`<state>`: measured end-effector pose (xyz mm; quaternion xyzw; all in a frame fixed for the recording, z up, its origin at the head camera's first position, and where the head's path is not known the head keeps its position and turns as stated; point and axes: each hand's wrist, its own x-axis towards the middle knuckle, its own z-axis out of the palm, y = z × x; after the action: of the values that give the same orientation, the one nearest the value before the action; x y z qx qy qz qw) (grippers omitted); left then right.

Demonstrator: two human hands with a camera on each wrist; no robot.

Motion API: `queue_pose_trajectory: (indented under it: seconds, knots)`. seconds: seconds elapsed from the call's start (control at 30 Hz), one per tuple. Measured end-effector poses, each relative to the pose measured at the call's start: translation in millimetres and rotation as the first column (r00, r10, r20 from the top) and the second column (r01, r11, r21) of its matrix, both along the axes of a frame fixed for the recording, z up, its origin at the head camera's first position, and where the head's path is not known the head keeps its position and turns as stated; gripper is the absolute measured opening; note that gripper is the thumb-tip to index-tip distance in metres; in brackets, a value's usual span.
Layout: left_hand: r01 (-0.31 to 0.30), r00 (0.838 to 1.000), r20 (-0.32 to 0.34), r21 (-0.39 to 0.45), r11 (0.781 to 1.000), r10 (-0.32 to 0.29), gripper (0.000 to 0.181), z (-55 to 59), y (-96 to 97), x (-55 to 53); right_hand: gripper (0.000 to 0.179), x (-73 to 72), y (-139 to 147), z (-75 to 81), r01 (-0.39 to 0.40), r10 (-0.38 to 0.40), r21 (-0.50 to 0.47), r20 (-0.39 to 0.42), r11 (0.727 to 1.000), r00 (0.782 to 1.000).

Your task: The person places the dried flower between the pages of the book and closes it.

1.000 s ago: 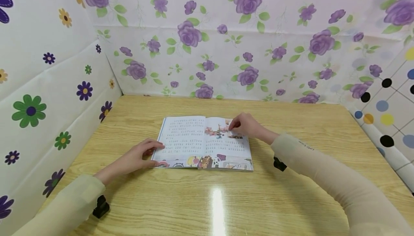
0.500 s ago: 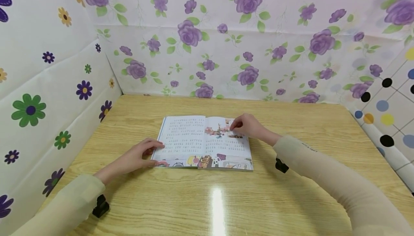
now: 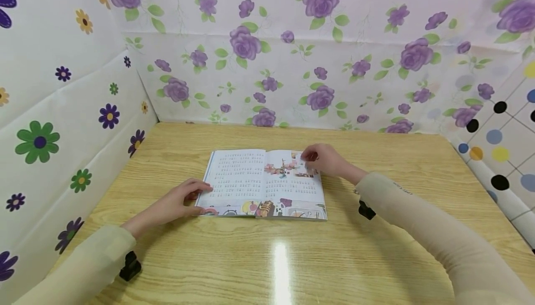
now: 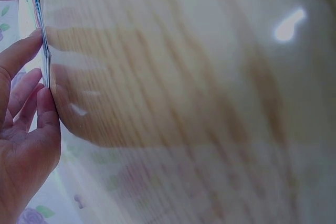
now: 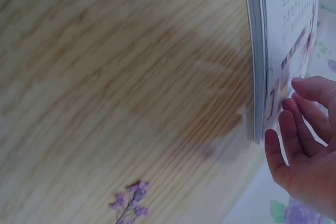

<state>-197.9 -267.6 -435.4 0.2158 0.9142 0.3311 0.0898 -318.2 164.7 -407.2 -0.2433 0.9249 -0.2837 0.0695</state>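
Note:
An open picture book [image 3: 240, 175] lies flat on the wooden table, with printed text and coloured drawings on both pages. My left hand [image 3: 180, 202] rests at its lower left edge, index fingertip on the page and thumb near the corner. The left wrist view shows that hand's fingers [image 4: 26, 53] touching the book's edge [image 4: 45, 45]. Over the upper right of the right page is my right hand [image 3: 328, 160], hiding part of a picture. In the right wrist view, its loosely bent fingers [image 5: 287, 135] sit beside the page stack [image 5: 257, 61], thumb apart, pinching nothing.
The wooden table [image 3: 234, 263] stretches around the book, with a bright light reflection in front. A floral cloth [image 3: 288, 63] hangs behind it. Patterned cloths border the left and right sides. Black wrist devices [image 3: 130, 267] sit under both sleeves.
My right hand has shifted slightly right and away from me. Its thumb and index finger, earlier close together on the page, have parted. The left hand and the book stay put.

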Motion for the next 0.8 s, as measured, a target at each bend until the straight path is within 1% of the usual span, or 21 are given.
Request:
queue_pose_trajectory:
  seconds: [0.17,0.37,0.47,0.6,0.8]
  knots:
    - [0.003,1.0,0.004,0.0,1.0,-0.003,0.05,0.2,-0.3,-0.2,0.039,-11.0,9,-6.3,-0.015,0.016,0.045,-0.022,0.999,1.0]
    - [0.008,1.0,0.013,0.004,1.0,-0.008,0.05,0.3,-0.5,0.3,0.055,-20.4,18,-10.1,-0.048,0.049,0.105,-0.005,0.993,0.999]
    - [0.007,1.0,0.011,0.008,1.0,-0.007,0.05,0.1,-0.4,0.4,0.057,-23.2,21,-12.1,-0.061,0.061,0.111,0.002,0.992,0.998]
    - [0.005,1.0,0.008,0.011,1.0,-0.005,0.05,-0.5,-0.4,0.1,0.054,-24.0,25,-14.3,-0.078,0.078,0.11,0.005,0.991,0.997]
    - [0.002,1.0,-0.002,0.004,1.0,-0.002,0.05,-1.7,-0.7,-0.7,0.05,-22.1,28,-17.0,-0.06,0.059,0.114,0.017,0.992,0.998]
